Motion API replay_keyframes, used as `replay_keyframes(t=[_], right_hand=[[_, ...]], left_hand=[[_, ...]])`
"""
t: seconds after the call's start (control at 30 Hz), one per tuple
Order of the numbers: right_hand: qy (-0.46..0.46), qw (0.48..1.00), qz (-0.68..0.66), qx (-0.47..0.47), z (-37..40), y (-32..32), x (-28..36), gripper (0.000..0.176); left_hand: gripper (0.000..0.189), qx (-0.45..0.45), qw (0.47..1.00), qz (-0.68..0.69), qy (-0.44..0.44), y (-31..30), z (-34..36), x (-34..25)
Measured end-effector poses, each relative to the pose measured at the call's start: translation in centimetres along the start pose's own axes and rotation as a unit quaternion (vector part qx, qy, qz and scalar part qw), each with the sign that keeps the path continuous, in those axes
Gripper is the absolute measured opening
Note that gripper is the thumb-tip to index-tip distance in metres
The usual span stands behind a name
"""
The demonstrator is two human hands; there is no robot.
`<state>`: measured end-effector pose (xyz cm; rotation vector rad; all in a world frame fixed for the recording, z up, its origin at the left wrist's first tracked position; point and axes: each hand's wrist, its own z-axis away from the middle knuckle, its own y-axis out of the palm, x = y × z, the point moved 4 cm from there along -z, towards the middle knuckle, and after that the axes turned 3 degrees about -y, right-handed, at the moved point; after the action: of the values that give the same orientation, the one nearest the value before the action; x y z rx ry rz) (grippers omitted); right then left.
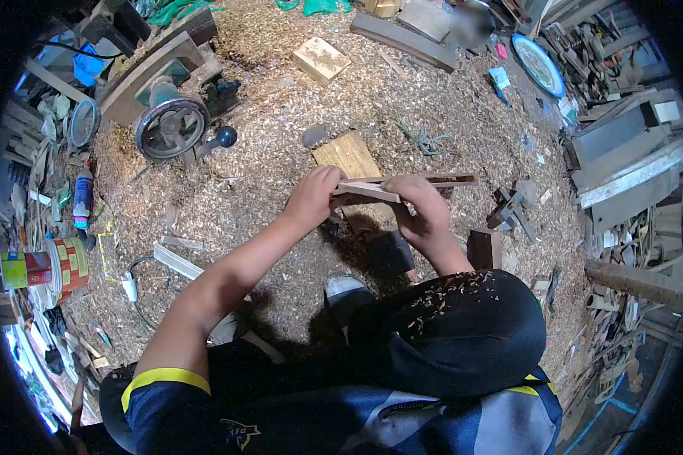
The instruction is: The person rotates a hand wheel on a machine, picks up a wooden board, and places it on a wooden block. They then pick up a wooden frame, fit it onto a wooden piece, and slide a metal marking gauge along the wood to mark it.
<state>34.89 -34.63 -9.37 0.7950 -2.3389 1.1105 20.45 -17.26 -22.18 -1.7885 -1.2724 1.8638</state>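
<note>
My left hand (313,199) is closed on the left end of a small flat piece of pale wood (368,191). From the other side, my right hand (423,214) grips the same piece near its right end. A thin dark strip (455,180), which looks slotted, lies against the wood and sticks out to the right past my right fingers. How each hand shares its hold on the strip is partly hidden. Below the hands, a light board (349,155) lies on the shavings, with a dark block (389,252) nearer my legs.
Wood shavings (273,152) cover the ground. A machine handwheel (172,127) with a ball-ended lever stands at upper left. Further out are a wood block (321,61), a long beam (402,42), a metal-looking tool (511,207), a bucket (70,269) and a bottle (83,199).
</note>
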Motion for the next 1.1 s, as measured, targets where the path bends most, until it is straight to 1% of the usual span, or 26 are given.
replay_keyframes(t=[0.03,0.1,0.13,0.17,0.23,0.27,0.3,0.37,0.4,0.43,0.5,0.57,0.63,0.67,0.7,0.77,0.93,1.0,1.03,1.1], right_hand=[[-0.002,1.000,0.001,0.001,1.2,0.8,-1.2,0.044],[0.085,0.991,0.075,-0.070,3.0,1.8,-3.7,0.041],[0.120,0.989,0.046,-0.067,3.1,1.6,-4.7,0.039],[0.122,0.990,0.044,-0.065,3.5,1.3,-5.1,0.039],[0.133,0.986,-0.031,-0.100,2.3,0.2,-3.6,0.040],[0.104,0.987,-0.037,-0.113,2.2,0.0,-3.4,0.040],[0.102,0.987,-0.037,-0.114,1.8,0.0,-3.2,0.040],[0.050,0.999,-0.005,-0.014,1.2,0.5,-2.3,0.042],[0.042,0.999,0.018,0.018,2.5,1.4,-3.8,0.043],[0.042,0.999,0.019,0.018,3.0,1.6,-4.1,0.043],[0.108,0.993,0.028,-0.032,3.3,1.3,-4.7,0.044],[0.097,0.994,0.051,-0.021,3.1,0.6,-4.0,0.045],[0.061,0.996,0.067,0.027,1.7,0.5,-3.1,0.046],[0.070,0.993,0.065,0.072,1.0,0.2,-2.3,0.040],[0.071,0.993,0.064,0.072,0.6,0.1,-2.0,0.040],[0.026,0.992,0.068,0.102,0.2,0.3,-1.2,0.038],[0.076,0.987,0.099,0.098,-0.4,1.6,-1.8,0.035],[0.124,0.979,0.081,0.140,-1.2,1.9,-2.5,0.041],[0.126,0.979,0.086,0.136,-1.7,1.8,-2.5,0.041],[0.101,0.980,0.085,0.148,-2.6,1.9,-2.4,0.031]], left_hand=[[0.043,-0.002,1.000,0.000,0.001,0.0,0.0,0.1],[0.044,-0.010,1.000,0.013,0.008,-0.2,0.0,0.3],[0.046,-0.014,1.000,0.015,0.010,-0.2,0.2,0.3],[0.046,-0.014,1.000,0.016,0.006,-0.2,0.1,0.4],[0.046,-0.024,1.000,0.008,0.015,0.0,-0.1,0.5],[0.046,-0.023,1.000,0.007,0.015,0.1,-0.1,0.5],[0.045,-0.028,0.999,0.008,0.019,0.0,-0.2,0.5],[0.045,-0.034,0.999,0.010,0.021,0.0,-0.1,0.6],[0.044,-0.026,0.999,0.016,0.007,-0.2,-0.2,0.6],[0.042,-0.019,1.000,0.022,-0.006,-0.3,-0.3,0.7],[0.042,-0.022,1.000,0.022,-0.001,-0.4,-0.9,1.0],[0.042,-0.013,1.000,0.024,0.004,0.0,-0.4,0.8],[0.046,-0.018,0.999,0.011,0.030,-0.1,-0.4,0.8],[0.046,-0.009,1.000,-0.002,0.030,-0.1,-0.4,0.9],[0.046,-0.008,1.000,-0.002,0.029,-0.1,-0.5,0.9],[0.047,-0.006,1.000,0.004,0.027,0.0,-0.5,1.0],[0.045,-0.015,1.000,0.014,0.016,-0.2,0.0,0.3],[0.043,-0.017,1.000,0.011,0.019,-0.1,-0.1,0.5],[0.043,-0.023,1.000,0.005,0.021,0.0,-0.1,0.5],[0.042,-0.029,0.999,-0.001,0.030,0.3,-0.2,0.5]])
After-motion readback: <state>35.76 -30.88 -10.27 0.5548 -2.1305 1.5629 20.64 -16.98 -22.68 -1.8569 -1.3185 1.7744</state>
